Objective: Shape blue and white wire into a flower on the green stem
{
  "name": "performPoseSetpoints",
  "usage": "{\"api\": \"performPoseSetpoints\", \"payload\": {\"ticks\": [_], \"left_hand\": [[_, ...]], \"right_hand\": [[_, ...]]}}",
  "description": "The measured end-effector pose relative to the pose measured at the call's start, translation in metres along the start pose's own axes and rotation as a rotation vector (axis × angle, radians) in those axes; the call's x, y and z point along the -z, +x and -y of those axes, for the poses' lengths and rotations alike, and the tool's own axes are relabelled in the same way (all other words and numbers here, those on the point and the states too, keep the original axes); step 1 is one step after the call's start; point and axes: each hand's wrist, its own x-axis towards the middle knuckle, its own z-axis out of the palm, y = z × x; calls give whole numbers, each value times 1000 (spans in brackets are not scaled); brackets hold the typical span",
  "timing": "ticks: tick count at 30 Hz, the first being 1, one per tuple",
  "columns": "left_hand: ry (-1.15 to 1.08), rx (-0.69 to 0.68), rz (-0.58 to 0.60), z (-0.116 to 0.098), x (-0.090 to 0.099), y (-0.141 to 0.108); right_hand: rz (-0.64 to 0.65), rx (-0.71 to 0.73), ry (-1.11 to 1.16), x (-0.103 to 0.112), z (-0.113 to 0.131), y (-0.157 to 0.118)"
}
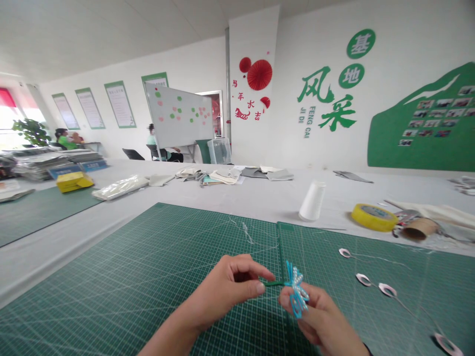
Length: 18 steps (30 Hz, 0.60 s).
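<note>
A light-blue craft flower (297, 291) with rows of white beads is held above the green cutting mats. Its thin green stem (275, 284) points left. My left hand (237, 282) pinches the far end of that stem between thumb and forefinger. My right hand (319, 314) grips the flower at its head, with the blue loops partly covering the fingertips. On the mat to the right lie several small pale-pink rings (387, 289) with wire or thread tails. Loose white thread (247, 235) lies ahead of my hands.
A white thread cone (312, 201) stands behind the mats. Right of it are a yellow tape roll (374, 217) and a cardboard tube (419, 229). Fabric pieces (226, 175) line the far table edge. A yellow box (74, 182) sits left. Two people sit in the background.
</note>
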Motion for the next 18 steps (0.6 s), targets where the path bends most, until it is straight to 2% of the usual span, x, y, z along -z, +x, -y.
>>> {"api": "performPoseSetpoints", "payload": {"ticks": [7, 12, 15, 18], "left_hand": [[-49, 26, -68, 6, 2, 3], [-62, 45, -136, 6, 2, 4], [-23, 70, -185, 6, 3, 5], [115, 37, -244, 7, 3, 7]], "right_hand": [[18, -63, 84, -12, -10, -1], [0, -37, 56, -12, -9, -1], [-20, 66, -90, -12, -5, -3], [-76, 280, -436, -14, -3, -9]]}}
